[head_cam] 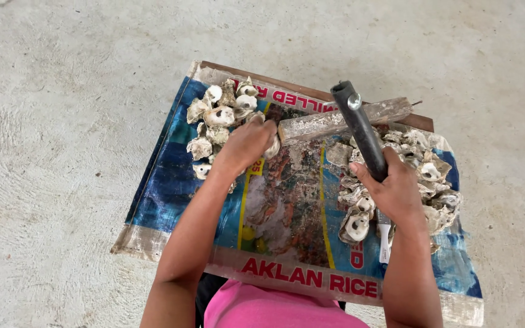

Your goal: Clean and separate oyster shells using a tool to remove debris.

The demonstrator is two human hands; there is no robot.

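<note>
Head camera looks straight down at a printed woven sack (171,182) that lies flat on a pale concrete floor (62,121). The left hand (247,143) reaches forward and its fingers are closed around one oyster shell (271,147), at the near edge of the left pile of shells (220,115) and just beside the end of a wooden block (344,119). The right hand (390,188) is closed tightly around a dark metal pipe (360,124), which is raised and tilted forward above the block. Under this hand lies the right pile of shells (429,173), many of them open with the white inside up. A small knife with a white handle (384,240) lies on the sack near the right wrist. The two hands are well apart. At the bottom edge a pink garment (274,307) is visible.
</note>
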